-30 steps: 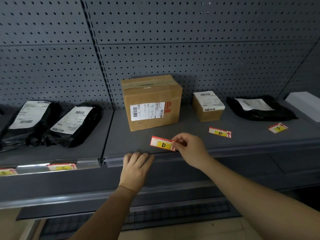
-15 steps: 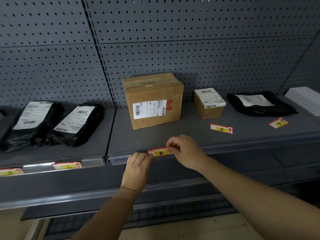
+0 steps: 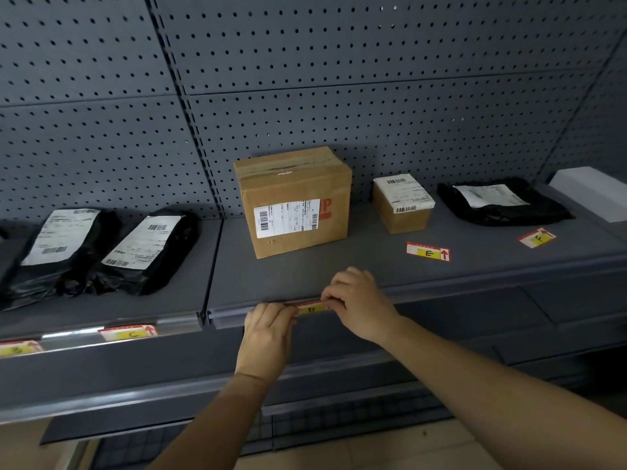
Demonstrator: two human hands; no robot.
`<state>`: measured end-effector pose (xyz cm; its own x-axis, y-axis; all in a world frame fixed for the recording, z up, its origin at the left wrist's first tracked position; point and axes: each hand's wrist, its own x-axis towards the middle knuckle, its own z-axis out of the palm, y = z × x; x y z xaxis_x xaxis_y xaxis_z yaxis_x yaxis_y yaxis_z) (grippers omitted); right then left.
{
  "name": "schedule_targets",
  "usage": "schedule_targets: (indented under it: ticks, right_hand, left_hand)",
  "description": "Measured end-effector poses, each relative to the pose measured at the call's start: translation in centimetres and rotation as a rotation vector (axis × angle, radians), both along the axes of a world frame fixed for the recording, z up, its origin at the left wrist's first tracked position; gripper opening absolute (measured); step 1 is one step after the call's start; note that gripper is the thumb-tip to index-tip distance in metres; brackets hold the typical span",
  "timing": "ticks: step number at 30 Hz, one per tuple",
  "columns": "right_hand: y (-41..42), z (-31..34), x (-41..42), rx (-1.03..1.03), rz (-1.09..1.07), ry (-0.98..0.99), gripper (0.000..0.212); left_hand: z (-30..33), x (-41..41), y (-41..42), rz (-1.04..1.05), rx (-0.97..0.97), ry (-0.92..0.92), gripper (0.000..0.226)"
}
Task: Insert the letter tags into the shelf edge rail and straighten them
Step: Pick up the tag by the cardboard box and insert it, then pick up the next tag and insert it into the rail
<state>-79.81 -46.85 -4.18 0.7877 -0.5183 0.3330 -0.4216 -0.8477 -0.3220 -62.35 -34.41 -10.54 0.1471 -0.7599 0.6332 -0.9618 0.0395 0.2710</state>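
While a dark grey pegboard is seen filling the background, a matte grey shelf is spread beneath it, carrying a taped cardboard box and a smaller box. Glossy black bags with white labels are laid on the left. At the shelf's front edge, the clear rail is met by both hands. The D tag, red-bordered with a yellow patch, is pinched at its right end by the right hand, fingers curled; its left end is touched by the left hand, fingertips bent onto the rail. Half the letter is hidden. Tags E and F are left lying flat on the shelf, and C is seated in the rail.
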Motion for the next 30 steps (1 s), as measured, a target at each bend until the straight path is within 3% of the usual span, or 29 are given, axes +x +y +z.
schedule_targets:
  ticks: [10, 16, 19, 24, 30]
  right_hand:
    - [0.1, -0.1, -1.5, 0.056, -0.090, -0.037, 0.017]
    - [-2.6, -0.1, -6.2, 0.157, -0.205, -0.088, 0.016]
    - [-5.0, 0.6, -9.4, 0.218, -0.266, -0.133, 0.015]
    - [-10.4, 1.1, -14.9, 0.279, -0.393, -0.191, 0.012]
    - [-16.8, 1.1, -18.7, 0.341, -0.406, -0.042, 0.017]
  left_hand:
    - [0.2, 0.4, -0.1, -0.003, 0.015, -0.005, 0.016]
    - [1.6, -1.6, -0.9, 0.113, -0.075, -0.041, 0.015]
    - [3.7, -4.3, -3.6, 0.053, -0.072, -0.012, 0.015]
    - [6.6, -10.0, -11.8, -0.152, 0.119, 0.004, 0.021]
    - [6.9, -14.9, -20.9, -0.148, 0.396, 0.068, 0.032]
